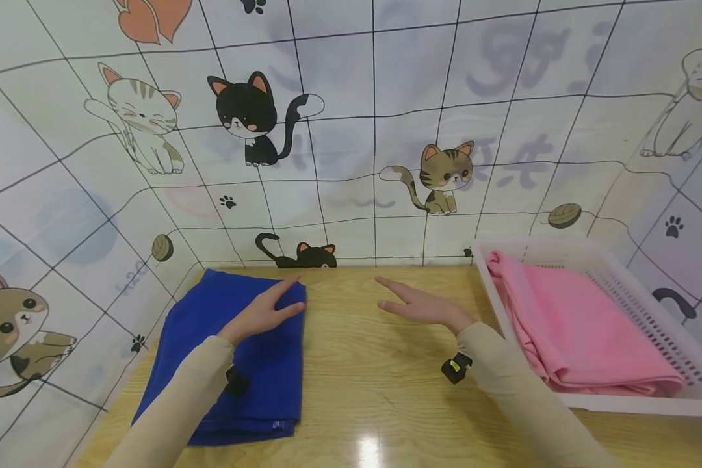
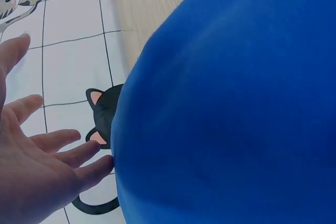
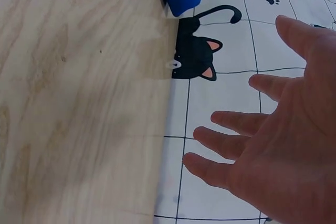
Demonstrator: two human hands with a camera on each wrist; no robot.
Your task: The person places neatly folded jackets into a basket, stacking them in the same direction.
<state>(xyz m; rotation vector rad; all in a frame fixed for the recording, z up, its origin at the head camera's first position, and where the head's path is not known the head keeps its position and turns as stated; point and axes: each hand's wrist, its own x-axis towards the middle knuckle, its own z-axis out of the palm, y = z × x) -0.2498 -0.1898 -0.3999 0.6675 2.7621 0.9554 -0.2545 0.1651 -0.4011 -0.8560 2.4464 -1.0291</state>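
Observation:
A folded blue cloth lies on the left of the wooden table, and it fills much of the left wrist view as a smooth blue surface. Over its far right part hovers my left hand, fingers straight and spread, holding nothing. My right hand is held above the bare wood to the right, its fingers extended toward the left hand and nothing in it. In the right wrist view the spread fingers of the right hand show against the wall. A folded pink cloth sits in the white basket at the right.
The white plastic basket stands on the table's right side, beside my right forearm. Behind the wooden table rises a wall covering printed with cats and grid lines, which also closes in both sides.

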